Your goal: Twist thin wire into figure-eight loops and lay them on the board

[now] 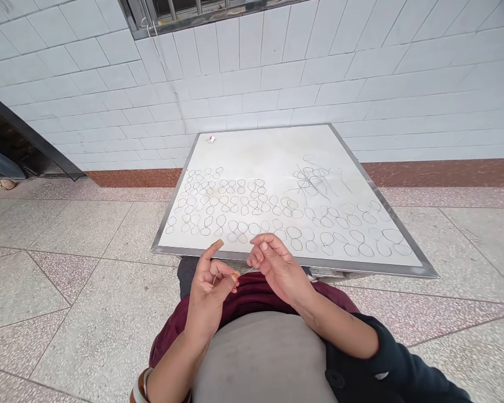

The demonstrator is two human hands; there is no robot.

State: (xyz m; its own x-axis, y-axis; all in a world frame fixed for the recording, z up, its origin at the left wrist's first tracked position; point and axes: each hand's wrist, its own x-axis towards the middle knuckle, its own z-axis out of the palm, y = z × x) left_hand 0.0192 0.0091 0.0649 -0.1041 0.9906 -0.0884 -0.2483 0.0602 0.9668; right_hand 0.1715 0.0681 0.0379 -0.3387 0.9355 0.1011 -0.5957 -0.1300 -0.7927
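Note:
A thin wire-like strand [247, 271], pale and slightly curved, spans the gap between my two hands, just over my lap. My left hand [208, 296] pinches it between thumb and curled fingers, the index finger raised. On the other side, my right hand [283, 275] has thumb and fingertips closed together around the strand's other end, partly hidden by the fingers. Beyond my hands, rows of thin dark rings [252, 205], many in touching pairs, lie on the white table [260, 151]. A tangled heap of loops and loose strands [313, 180] lies at the table's right side.
A small red-and-white object [211, 140] sits at the table's far left corner. Behind the table stands a white tiled wall [252, 84] with a barred window [197, 14]. The table's metal edge [294, 261] runs just past my hands. Speckled floor tiles [105, 302] surround it.

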